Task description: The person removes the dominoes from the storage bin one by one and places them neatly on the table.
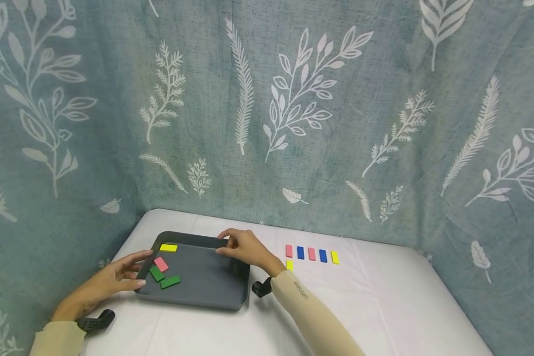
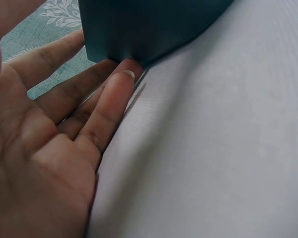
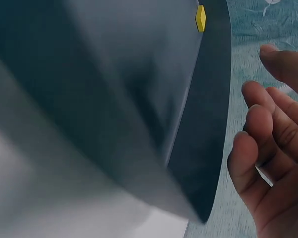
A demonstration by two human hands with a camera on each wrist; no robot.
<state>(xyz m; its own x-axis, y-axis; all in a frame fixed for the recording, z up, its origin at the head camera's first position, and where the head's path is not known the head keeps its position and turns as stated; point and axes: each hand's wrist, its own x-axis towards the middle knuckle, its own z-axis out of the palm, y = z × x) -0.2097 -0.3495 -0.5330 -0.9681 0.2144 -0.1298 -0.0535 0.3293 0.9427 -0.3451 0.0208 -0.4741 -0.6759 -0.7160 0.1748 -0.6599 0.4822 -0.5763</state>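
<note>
A dark grey rectangular tray (image 1: 200,299) stands on the left half of the table. Inside it, toward the left, lie a yellow block (image 1: 168,247), a pink block (image 1: 161,264) and two green blocks (image 1: 170,282). My left hand (image 1: 109,282) is beside the tray's left wall, with its fingers loosely extended. In the left wrist view, fingertips (image 2: 129,67) meet the tray's lower outer side. Above the back right corner is my right hand (image 1: 246,249), fingers loosely bent. The right wrist view shows nothing between those fingers, and a gap separates them from the tray wall (image 3: 203,124).
Right of the tray, a row of small blocks in pink, blue (image 1: 323,255) and yellow (image 1: 335,257) lies on the white-covered table (image 1: 382,296). Another yellow block (image 1: 289,265) sits just below the row's left end. A leaf-patterned curtain (image 1: 267,99) hangs behind.
</note>
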